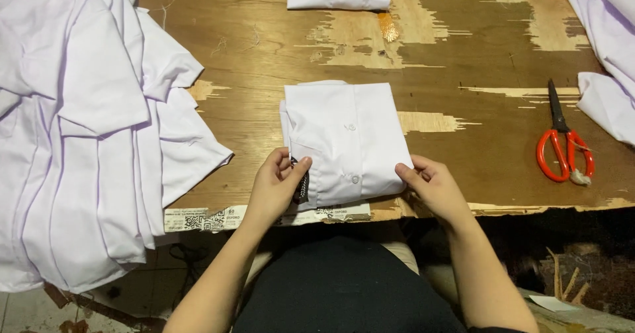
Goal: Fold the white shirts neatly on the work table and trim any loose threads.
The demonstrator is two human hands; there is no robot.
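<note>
Pinching the folded white shirt at the table edge, left hand and right hand grip its corners.

arms: bare to above the elbow | torso: black garment | legs: light beige cloth | rings/watch: not seen

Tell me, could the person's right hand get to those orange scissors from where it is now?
Probably yes. The right hand rests at the folded white shirt, and the orange-handled scissors lie on the same wooden table, off to that side. Only bare tabletop shows between them, so nothing seems to block the way.
</note>
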